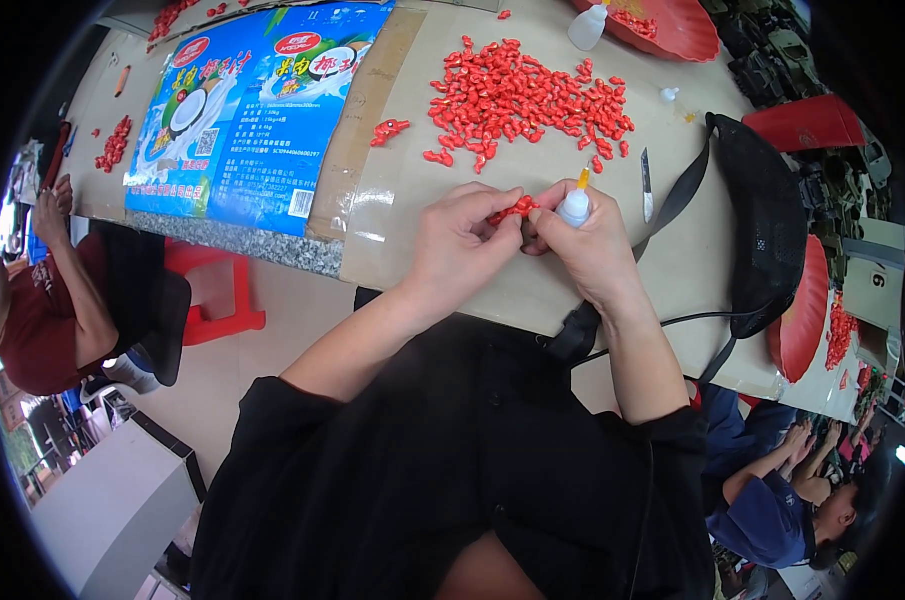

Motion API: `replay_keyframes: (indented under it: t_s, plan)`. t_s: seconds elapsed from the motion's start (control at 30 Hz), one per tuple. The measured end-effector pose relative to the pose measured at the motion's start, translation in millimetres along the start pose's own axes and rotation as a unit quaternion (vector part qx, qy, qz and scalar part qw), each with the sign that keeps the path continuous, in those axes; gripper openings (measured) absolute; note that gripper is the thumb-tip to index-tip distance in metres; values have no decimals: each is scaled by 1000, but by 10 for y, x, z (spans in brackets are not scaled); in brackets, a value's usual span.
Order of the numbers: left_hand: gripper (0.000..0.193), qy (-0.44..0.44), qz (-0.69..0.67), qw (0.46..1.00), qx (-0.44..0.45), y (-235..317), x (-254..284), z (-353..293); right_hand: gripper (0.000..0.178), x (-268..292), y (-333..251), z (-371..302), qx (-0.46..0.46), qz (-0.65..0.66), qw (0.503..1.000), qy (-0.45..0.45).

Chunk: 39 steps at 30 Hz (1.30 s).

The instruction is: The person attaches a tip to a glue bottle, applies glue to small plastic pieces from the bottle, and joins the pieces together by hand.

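Over the table's near edge, my left hand (460, 240) pinches a small glossy red plastic piece (518, 209) between thumb and fingertips. My right hand (594, 245) meets it there, its fingertips close against the same piece. Held in that right hand is a small white squeeze bottle (574, 208) with an orange nozzle pointing up and away from me. Beyond both hands lies a loose pile of similar red pieces (522, 100). A larger red piece (389, 131) rests apart, left of the pile. The fingers partly hide the held piece, so its exact shape cannot be made out.
A slim knife (646, 185) lies right of my hands, beside a black bag (767, 225) with a strap. Another white bottle (587, 27) stands near a red tray (672, 35). Blue printed cardboard (252, 120) covers the left side. People sit at both sides.
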<state>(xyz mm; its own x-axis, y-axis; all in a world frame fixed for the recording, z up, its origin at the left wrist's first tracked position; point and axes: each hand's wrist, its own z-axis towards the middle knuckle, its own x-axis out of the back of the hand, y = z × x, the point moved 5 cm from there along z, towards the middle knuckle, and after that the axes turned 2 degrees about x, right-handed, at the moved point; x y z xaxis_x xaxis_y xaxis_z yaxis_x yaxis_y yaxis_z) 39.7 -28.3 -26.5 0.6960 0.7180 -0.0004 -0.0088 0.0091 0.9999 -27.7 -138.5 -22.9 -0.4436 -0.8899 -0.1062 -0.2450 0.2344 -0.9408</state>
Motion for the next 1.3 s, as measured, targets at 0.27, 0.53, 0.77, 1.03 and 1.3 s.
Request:
replay_keyframes:
  t_s: [0.27,0.53,0.77,1.03,1.3]
  plan:
    - [23,-7,-2,1000,0,-19,-7,10,9,9,-13,-11,-2,16,1000,2]
    - [28,-35,-135,989,44,8,35,-3,13,-15,-61,-37,14,68,998,0]
    - [24,-41,-148,987,46,56,29,5,14,-11,-56,-26,20,69,997,-11]
    - [22,-46,-149,987,34,64,6,-3,14,-1,-56,-31,29,64,997,-14]
    - [24,-44,-154,986,35,47,14,-2,12,2,-48,-25,21,82,996,-9]
